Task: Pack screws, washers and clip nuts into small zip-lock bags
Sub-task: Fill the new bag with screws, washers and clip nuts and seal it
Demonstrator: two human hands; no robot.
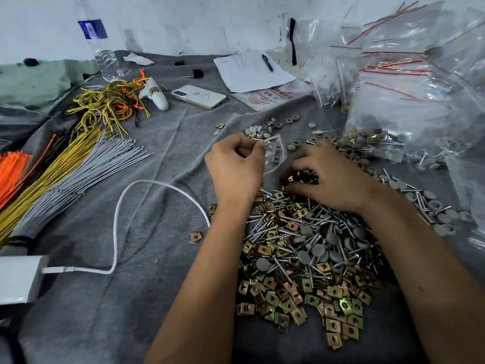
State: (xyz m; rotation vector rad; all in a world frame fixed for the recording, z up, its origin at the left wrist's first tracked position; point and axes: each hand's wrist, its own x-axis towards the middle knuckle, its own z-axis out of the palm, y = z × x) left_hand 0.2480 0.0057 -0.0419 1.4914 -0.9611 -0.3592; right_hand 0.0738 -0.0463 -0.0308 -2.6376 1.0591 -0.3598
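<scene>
The left hand (236, 164) pinches the mouth of a small zip-lock bag (274, 153), its grip closed on the plastic; a few grey washers already show inside. Just right of the bag, the right hand (330, 177) curls its fingers into the far edge of the pile of clip nuts and screws (301, 253), picking at brass clip nuts (301, 177). The bag's opening lies toward the right hand, so the carry across looks short.

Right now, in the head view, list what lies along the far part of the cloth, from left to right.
Water bottle → tangle of yellow and orange wires → white phone → sheet of paper with a pen on it → heap of zip-lock bags.
</scene>
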